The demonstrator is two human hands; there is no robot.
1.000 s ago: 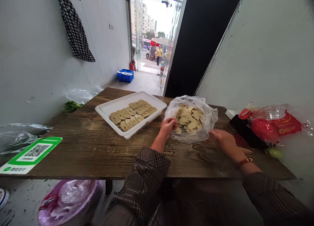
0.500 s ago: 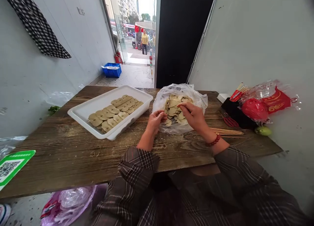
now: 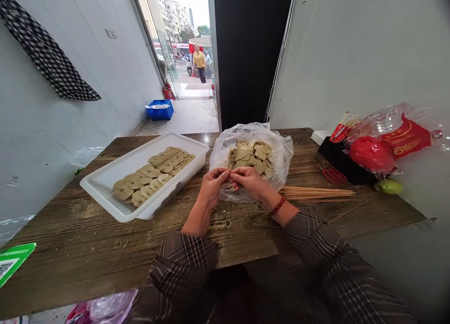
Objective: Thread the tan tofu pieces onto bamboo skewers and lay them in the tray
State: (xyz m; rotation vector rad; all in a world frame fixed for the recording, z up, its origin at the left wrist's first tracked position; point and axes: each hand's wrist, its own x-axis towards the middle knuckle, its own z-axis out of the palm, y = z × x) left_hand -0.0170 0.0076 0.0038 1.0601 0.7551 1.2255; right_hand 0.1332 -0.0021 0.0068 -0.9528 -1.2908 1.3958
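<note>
My left hand (image 3: 211, 188) and my right hand (image 3: 251, 181) meet at the near rim of a clear plastic bag (image 3: 283, 157). Thumbs and fingers of both are pinched together, fingertips touching or nearly so. Whatever lies between them is too small and covered to make out. Inside the bag is a heap of thin, tan-green round slices (image 3: 251, 155). Left of the bag stands a white plastic tray (image 3: 101, 181) with rows of similar slices threaded on sticks (image 3: 140, 176). Thin wooden skewers (image 3: 316, 193) lie in a bundle beyond my right wrist.
Red-handled scissors (image 3: 333, 175), a black box (image 3: 355, 167), red items in clear plastic (image 3: 372, 155) and a green fruit (image 3: 388, 186) crowd the table's right end. A green QR-code card (image 3: 17, 258) is at the left edge. A person in yellow (image 3: 199, 61) is outside the doorway.
My right hand has come left and down from above the slices to meet my left hand. My left hand has shifted slightly, still pinched. The view has turned a little.
</note>
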